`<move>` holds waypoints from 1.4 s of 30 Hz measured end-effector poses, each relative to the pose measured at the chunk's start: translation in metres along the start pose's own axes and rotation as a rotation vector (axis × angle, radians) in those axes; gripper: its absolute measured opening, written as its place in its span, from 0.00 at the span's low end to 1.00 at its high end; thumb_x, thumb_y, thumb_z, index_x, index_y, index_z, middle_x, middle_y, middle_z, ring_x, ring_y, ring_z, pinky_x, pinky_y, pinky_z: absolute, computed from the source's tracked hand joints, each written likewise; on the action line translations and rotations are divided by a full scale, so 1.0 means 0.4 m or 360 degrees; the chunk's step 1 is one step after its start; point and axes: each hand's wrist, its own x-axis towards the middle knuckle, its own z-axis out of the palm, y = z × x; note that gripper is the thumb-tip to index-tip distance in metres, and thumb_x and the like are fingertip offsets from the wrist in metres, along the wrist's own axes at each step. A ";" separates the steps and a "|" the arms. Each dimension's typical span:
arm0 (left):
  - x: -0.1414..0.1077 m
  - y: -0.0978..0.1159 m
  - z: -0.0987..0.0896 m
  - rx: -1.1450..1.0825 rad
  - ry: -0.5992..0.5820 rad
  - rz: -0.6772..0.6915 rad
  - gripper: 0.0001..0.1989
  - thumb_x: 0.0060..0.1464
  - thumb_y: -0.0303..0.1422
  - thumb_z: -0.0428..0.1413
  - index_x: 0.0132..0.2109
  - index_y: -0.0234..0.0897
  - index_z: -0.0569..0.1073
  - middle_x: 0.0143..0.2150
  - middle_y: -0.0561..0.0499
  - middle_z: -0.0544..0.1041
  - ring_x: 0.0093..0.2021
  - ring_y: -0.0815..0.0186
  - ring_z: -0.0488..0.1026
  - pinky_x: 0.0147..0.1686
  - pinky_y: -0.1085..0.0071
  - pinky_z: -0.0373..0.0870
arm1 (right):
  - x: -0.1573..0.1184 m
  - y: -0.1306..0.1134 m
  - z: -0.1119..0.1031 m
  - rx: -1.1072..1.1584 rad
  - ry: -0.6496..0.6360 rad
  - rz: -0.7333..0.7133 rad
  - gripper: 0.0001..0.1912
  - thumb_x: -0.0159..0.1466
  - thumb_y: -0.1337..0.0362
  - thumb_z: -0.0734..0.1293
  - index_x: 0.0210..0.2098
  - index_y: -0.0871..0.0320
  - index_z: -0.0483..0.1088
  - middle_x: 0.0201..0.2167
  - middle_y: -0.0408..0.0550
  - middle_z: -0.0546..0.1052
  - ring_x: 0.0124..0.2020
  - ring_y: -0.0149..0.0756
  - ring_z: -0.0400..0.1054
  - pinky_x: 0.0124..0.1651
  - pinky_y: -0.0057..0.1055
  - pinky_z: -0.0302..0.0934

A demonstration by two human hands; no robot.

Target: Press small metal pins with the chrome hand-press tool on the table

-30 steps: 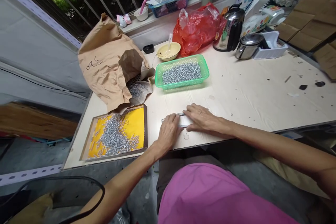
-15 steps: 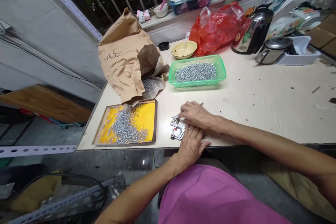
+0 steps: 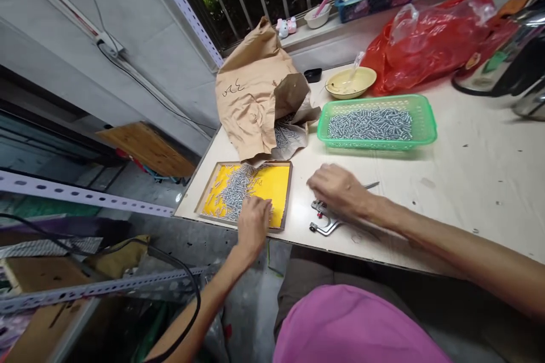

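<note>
My left hand [image 3: 254, 220] is over the front right of a shallow cardboard tray [image 3: 288, 195] with a yellow bottom. Its fingers are curled down at the edge of a heap of small metal pins [image 3: 235, 190]; whatever they pinch is hidden. To the right, my right hand [image 3: 338, 190] hovers with bent fingers close together, slightly blurred, and any small piece in them cannot be made out. Beneath it on the table lies a metal hand tool with a C-shaped frame [image 3: 327, 229], partly covered by the hand and wrist.
Behind the tool stands a green plastic basket [image 3: 431, 125] of metal pins. A brown paper bag [image 3: 249, 96] spills pins behind the tray. Farther back are a cream bowl [image 3: 364, 80], a red plastic bag [image 3: 426, 48] and a kettle [image 3: 489, 62]. The table's front edge runs close by.
My left hand has left the C-shaped tool and moved left to the tray of pins. My right hand stays above the tool. The view has swung left.
</note>
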 end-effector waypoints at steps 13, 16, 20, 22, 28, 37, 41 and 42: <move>0.072 -0.107 0.053 0.0137 -0.0393 -0.0007 0.09 0.55 0.27 0.50 0.33 0.36 0.75 0.36 0.43 0.74 0.44 0.57 0.69 0.43 0.64 0.66 | -0.129 -0.030 -0.079 0.0122 -0.0085 0.0496 0.11 0.67 0.64 0.59 0.40 0.59 0.72 0.36 0.53 0.71 0.40 0.41 0.63 0.41 0.35 0.55; 0.083 -0.088 0.034 -0.0074 -0.0364 -0.0093 0.07 0.51 0.27 0.51 0.32 0.35 0.74 0.33 0.46 0.75 0.41 0.60 0.71 0.41 0.67 0.66 | -0.214 -0.067 -0.009 0.0272 -0.0269 0.0562 0.09 0.66 0.63 0.61 0.38 0.59 0.71 0.35 0.51 0.71 0.38 0.39 0.63 0.40 0.34 0.56; 0.080 0.013 0.020 -0.0887 -0.0539 -0.0451 0.06 0.48 0.33 0.55 0.32 0.35 0.73 0.26 0.53 0.73 0.25 0.69 0.69 0.27 0.74 0.65 | -0.271 -0.079 0.032 0.0319 -0.0332 0.0645 0.08 0.66 0.64 0.60 0.39 0.58 0.71 0.35 0.50 0.70 0.37 0.38 0.64 0.39 0.33 0.56; 0.075 0.078 0.026 -0.1312 -0.0784 -0.0632 0.09 0.46 0.36 0.57 0.32 0.35 0.72 0.21 0.57 0.69 0.18 0.73 0.63 0.19 0.76 0.61 | -0.279 -0.080 0.037 0.0290 -0.0314 0.0672 0.09 0.67 0.65 0.59 0.39 0.58 0.70 0.35 0.49 0.70 0.37 0.38 0.64 0.39 0.33 0.55; 0.083 0.175 0.075 -0.1565 -0.1089 -0.0879 0.08 0.45 0.34 0.59 0.28 0.33 0.71 0.13 0.61 0.61 0.12 0.77 0.54 0.13 0.79 0.50 | -0.280 -0.087 0.044 0.0165 -0.0272 0.0690 0.08 0.67 0.66 0.59 0.37 0.58 0.69 0.35 0.50 0.71 0.36 0.38 0.63 0.37 0.33 0.53; 0.104 0.168 0.097 -0.1435 -0.1294 -0.0953 0.11 0.47 0.34 0.58 0.23 0.34 0.67 0.11 0.61 0.60 0.11 0.77 0.53 0.13 0.78 0.49 | -0.280 -0.088 0.036 0.0165 -0.0255 0.0707 0.08 0.67 0.67 0.59 0.35 0.58 0.69 0.35 0.50 0.72 0.36 0.37 0.63 0.37 0.33 0.50; 0.123 0.162 0.102 -0.1379 -0.1488 -0.0894 0.13 0.44 0.36 0.61 0.22 0.34 0.67 0.11 0.60 0.61 0.11 0.77 0.55 0.13 0.78 0.50 | -0.281 -0.090 0.041 0.0145 -0.0230 0.0696 0.09 0.67 0.67 0.58 0.35 0.58 0.69 0.35 0.49 0.72 0.36 0.38 0.62 0.38 0.34 0.50; 0.128 0.161 0.103 -0.1380 -0.1525 -0.0874 0.13 0.42 0.36 0.62 0.21 0.34 0.67 0.12 0.60 0.62 0.11 0.77 0.55 0.13 0.78 0.50 | -0.281 -0.091 0.041 0.0143 -0.0224 0.0701 0.09 0.68 0.66 0.58 0.35 0.58 0.69 0.35 0.49 0.72 0.36 0.37 0.62 0.38 0.34 0.50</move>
